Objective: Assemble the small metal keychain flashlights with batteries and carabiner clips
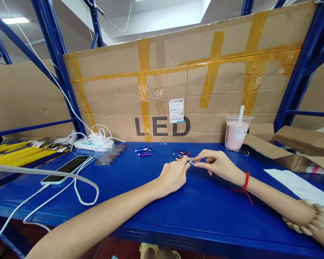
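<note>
Both of my hands meet over the blue table [156,212], pinching one small metal part [192,162] between their fingertips. My left hand [174,175] reaches in from the lower left, fingers closed on the part. My right hand [218,163] comes from the right with a red string on its wrist, and its fingers pinch the same part. Just behind them lie several tiny parts [182,154], some red and some metal. A small blue keychain light [142,150] and a purple one [144,154] lie further left.
A pink drink cup with a straw [237,132] stands at the back right beside an open cardboard box [288,149]. A phone [66,169], white cables [78,187] and a power strip [93,144] lie left. Yellow tools [18,153] lie far left. A taped cardboard wall [189,86] closes the back.
</note>
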Demonstrator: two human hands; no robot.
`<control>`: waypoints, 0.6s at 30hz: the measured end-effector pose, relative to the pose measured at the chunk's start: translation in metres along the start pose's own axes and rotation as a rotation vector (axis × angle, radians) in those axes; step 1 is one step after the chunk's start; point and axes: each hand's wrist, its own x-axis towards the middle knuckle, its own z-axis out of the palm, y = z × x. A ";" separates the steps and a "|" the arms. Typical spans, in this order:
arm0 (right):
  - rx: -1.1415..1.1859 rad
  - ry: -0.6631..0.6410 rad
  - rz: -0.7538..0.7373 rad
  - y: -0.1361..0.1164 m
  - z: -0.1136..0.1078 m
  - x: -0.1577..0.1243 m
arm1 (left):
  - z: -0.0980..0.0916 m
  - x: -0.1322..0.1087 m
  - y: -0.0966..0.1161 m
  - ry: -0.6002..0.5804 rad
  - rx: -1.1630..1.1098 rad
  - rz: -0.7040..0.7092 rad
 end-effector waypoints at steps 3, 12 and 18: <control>0.012 0.000 0.008 0.000 0.001 0.000 | 0.002 0.000 -0.001 0.008 0.005 0.012; 0.062 -0.002 0.043 0.001 0.002 0.000 | 0.001 -0.001 -0.002 -0.019 0.002 0.014; 0.057 0.000 0.033 0.001 0.003 -0.001 | -0.001 -0.002 -0.001 -0.041 -0.017 0.008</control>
